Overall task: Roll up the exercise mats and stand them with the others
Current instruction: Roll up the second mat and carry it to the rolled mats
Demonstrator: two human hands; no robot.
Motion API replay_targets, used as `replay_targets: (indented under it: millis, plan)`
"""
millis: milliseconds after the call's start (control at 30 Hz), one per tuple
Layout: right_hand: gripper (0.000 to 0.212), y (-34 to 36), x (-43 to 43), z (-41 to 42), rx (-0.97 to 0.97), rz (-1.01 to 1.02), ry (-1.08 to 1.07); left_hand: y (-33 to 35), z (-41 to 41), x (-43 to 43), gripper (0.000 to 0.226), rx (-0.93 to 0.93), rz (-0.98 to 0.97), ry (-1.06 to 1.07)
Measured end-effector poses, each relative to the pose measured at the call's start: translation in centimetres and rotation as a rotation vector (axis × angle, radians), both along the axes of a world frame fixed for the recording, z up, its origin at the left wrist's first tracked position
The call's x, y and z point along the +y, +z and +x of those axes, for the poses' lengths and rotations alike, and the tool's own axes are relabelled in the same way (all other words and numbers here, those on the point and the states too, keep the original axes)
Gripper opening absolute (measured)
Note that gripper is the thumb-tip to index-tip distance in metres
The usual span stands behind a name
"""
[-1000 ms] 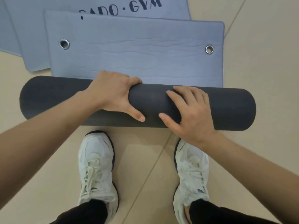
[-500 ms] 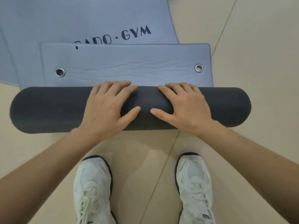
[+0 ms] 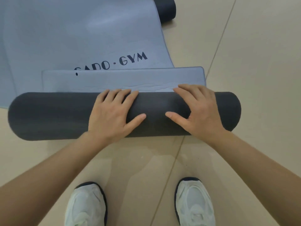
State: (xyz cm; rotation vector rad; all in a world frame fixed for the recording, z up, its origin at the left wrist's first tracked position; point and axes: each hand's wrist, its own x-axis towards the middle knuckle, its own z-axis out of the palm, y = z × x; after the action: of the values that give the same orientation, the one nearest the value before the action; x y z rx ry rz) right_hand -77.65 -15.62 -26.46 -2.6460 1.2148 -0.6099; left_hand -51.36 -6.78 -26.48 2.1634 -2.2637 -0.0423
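Your left hand [image 3: 112, 115] and right hand [image 3: 201, 111] both lie flat on top of the dark roll [image 3: 48, 116]. The fingers stretch forward over its crest and the thumbs point at each other. Neither hand grips anything; they only press.

The roll lies crosswise on the floor [image 3: 252, 70], ahead of your white shoes [image 3: 86, 206]. Only a short blue-grey strip [image 3: 122, 79] of the same mat is left unrolled beyond your fingertips. Push forward and down with both palms at once, evenly, so the roll winds tight and its ends do not telescope. Your hands sit right of the roll's middle, so the long left end likely needs watching. The strip rests on a second mat [image 3: 73, 35] printed with dark lettering; let the roll ride over it without dragging it.

The floor is glossy beige tile with thin grout lines, probably slippery under foam. At the top edge, the end of another dark roll [image 3: 167, 7] shows beyond that mat.
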Motion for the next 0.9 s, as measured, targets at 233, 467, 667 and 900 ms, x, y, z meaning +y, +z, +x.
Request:
replay_targets:
  millis: [233, 467, 667, 900]
  plan:
    - [0.117, -1.1, -0.7, -1.3, 0.524, 0.144, -0.012, 1.8, 1.9, -7.4, 0.076, 0.159, 0.194, 0.093]
    - [0.113, -0.4, -6.0, -0.5, 0.471, 0.245, 0.06, 0.1, -3.8, -1.0, 0.054, 0.192, -0.25, -0.023]
    - [0.1, 0.5, -7.8, -1.2, 0.186, 0.331, -0.079, -2.2, -2.6, -0.8, 0.062, 0.15, -0.217, -0.134]
    - [0.103, -0.4, -7.9, -6.6, 0.066, 0.47, -0.375, -1.7, 0.1, -4.5, 0.087, 0.086, -0.147, -0.219]
